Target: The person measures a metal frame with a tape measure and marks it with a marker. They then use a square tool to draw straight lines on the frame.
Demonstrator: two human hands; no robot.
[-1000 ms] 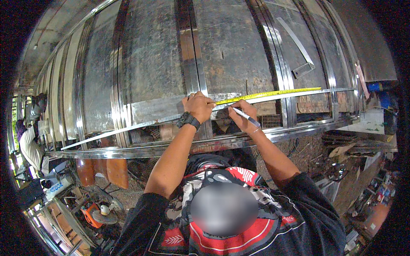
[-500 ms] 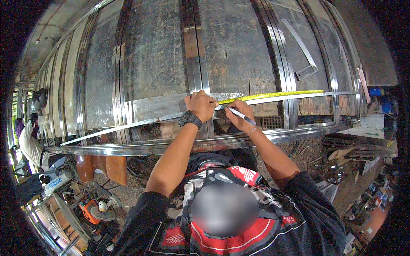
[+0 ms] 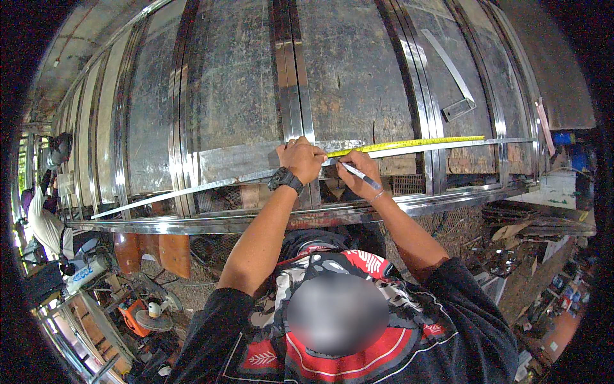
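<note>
A yellow tape measure blade (image 3: pixel 409 145) is stretched rightward along a long, thin metal strip (image 3: pixel 243 178) that crosses several shiny metal bars. My left hand (image 3: pixel 299 160), with a black watch on its wrist, is closed at the left end of the blade and presses it onto the strip. Beside it, my right hand (image 3: pixel 359 174) grips a white and dark marker pen (image 3: pixel 363 175). The pen's tip is close to the strip, just right of my left fingers; whether it touches cannot be made out.
A metal try square (image 3: pixel 457 77) lies on the dark board at the upper right. Shiny rails (image 3: pixel 243 223) run along the near edge. An orange angle grinder or cutter (image 3: pixel 135 318) is at the lower left. Another person (image 3: pixel 48 224) works at the far left.
My hands, the tape and the strip stay almost where they were. At the far left, the other person's arm and body have shifted slightly.
</note>
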